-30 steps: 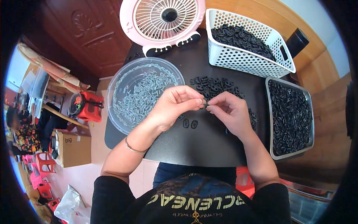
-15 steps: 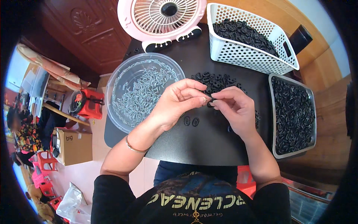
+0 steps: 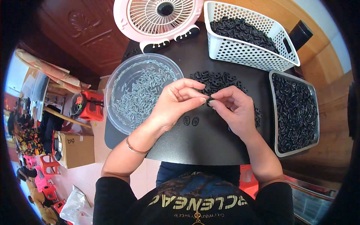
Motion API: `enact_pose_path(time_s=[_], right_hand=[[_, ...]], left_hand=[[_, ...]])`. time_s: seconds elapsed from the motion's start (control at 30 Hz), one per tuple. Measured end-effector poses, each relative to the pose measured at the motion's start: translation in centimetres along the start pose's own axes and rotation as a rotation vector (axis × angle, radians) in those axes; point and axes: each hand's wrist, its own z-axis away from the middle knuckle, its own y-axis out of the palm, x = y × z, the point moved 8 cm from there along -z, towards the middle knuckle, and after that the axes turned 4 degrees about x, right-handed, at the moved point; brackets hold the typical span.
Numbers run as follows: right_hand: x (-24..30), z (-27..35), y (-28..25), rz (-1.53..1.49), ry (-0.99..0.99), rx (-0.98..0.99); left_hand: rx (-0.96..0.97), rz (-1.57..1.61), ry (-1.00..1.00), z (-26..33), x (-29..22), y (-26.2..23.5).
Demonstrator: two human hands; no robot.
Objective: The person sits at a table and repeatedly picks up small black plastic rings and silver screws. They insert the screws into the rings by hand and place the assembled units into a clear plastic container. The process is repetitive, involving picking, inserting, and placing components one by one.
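Observation:
My right hand (image 3: 237, 111) pinches a small black oval plastic piece (image 3: 210, 101) between thumb and forefinger, above the table's middle. Against it come the closed thumb and fingertips of my left hand (image 3: 179, 100); whatever they pinch is too small and covered to name. Just beyond both hands lies a loose pile of similar black oval pieces (image 3: 217, 80), partly hidden by my fingers. Two more oval pieces (image 3: 191, 120) lie side by side on the dark table (image 3: 180, 146), nearer to me. Left of my left hand, a clear round tub (image 3: 113, 84) holds many short silvery pins (image 3: 140, 97).
A white perforated basket (image 3: 243, 56) of black pieces stands at the far right. Below it, a metal tray (image 3: 276, 127) is full of black oval pieces. A pink fan (image 3: 122, 17) stands at the back. On the floor at left are a cardboard box (image 3: 80, 152) and red stools (image 3: 92, 107).
The view has shifted slightly. My hands stay together at the black piece, with only a slight movement of the fingertips.

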Motion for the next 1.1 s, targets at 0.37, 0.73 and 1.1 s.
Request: enact_pose_path(time_s=[0.37,0.73,1.1], right_hand=[[-0.6,0.0,0.0,-0.085,0.098,0.001],[-0.2,0.0,0.0,0.01,0.0,-0.001],[-1.1,-0.2,0.2,-0.168,0.098,0.036]], left_hand=[[-0.009,-0.086,0.017,0.2,-0.6,0.2],[0.0,-0.252,0.104,0.4,-1.1,0.6],[-0.034,-0.224,0.142,0.1,-1.7,1.0]])
